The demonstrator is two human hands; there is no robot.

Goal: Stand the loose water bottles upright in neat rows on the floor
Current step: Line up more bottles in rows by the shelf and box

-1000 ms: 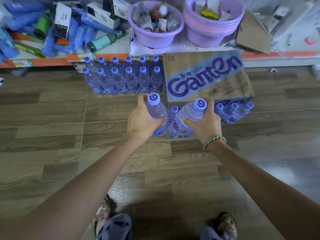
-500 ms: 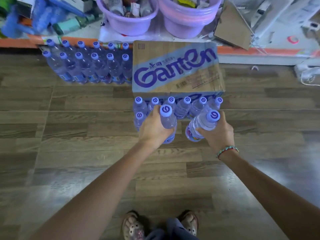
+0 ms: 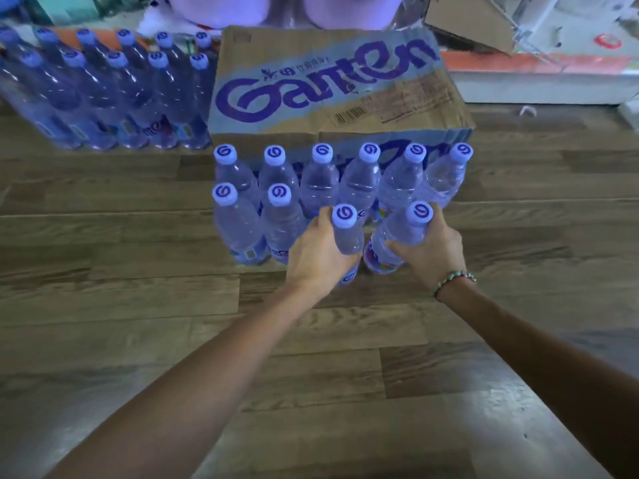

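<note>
Head view: left hand [image 3: 320,252] grasps an upright bottle [image 3: 346,236], right hand [image 3: 427,250] grasps a tilted bottle [image 3: 401,236], both at the front of the rows [image 3: 276,202] by the box [image 3: 328,88].

Soft, dim indoor light with a bluish-purple cast. A pale sheen of glare lies on the wooden floor [image 3: 484,409] at lower right. The far bottle pack [image 3: 103,98] and upper edge are smeared with blur; wide-angle distortion bends the carton [image 3: 328,84] and floorboards.

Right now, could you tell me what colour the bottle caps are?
Pale blue caps with a purple swirl logo, seen in the head view.
</note>
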